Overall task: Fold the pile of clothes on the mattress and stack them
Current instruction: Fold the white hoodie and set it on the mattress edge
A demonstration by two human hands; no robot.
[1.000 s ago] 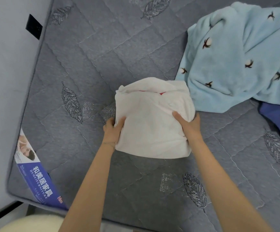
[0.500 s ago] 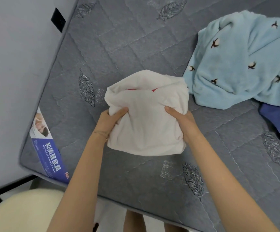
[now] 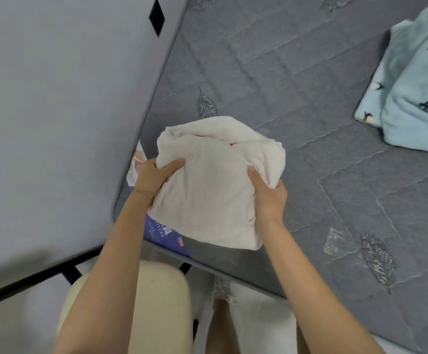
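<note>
- The grey quilted mattress (image 3: 310, 139) filled the right and centre of the frame, with its corner at lower centre.
- A pale blue garment (image 3: 412, 93) lay crumpled on it at the upper right, unfolded and well apart from the hands.
- A cream stool (image 3: 161, 307) stood off the mattress at lower centre, below the corner.
- The white bundle (image 3: 212, 190), folded to a rough square with a red trace at its top fold, sat at frame centre over the mattress corner. Whether it rested on the mattress or hung just above it could not be told.
- The left hand (image 3: 151, 177) gripped the bundle's left edge, thumb on top.
- The right hand (image 3: 269, 198) gripped the right edge the same way.
- A blue label (image 3: 166, 232) showed at the corner, partly hidden under the bundle.
- The step looked to be setting the bundle down to start a stack. To do it well, the hands should stay level, pin the folds with the thumbs, lower it flat and wholly on the mattress, and let go only once it rests.
</note>
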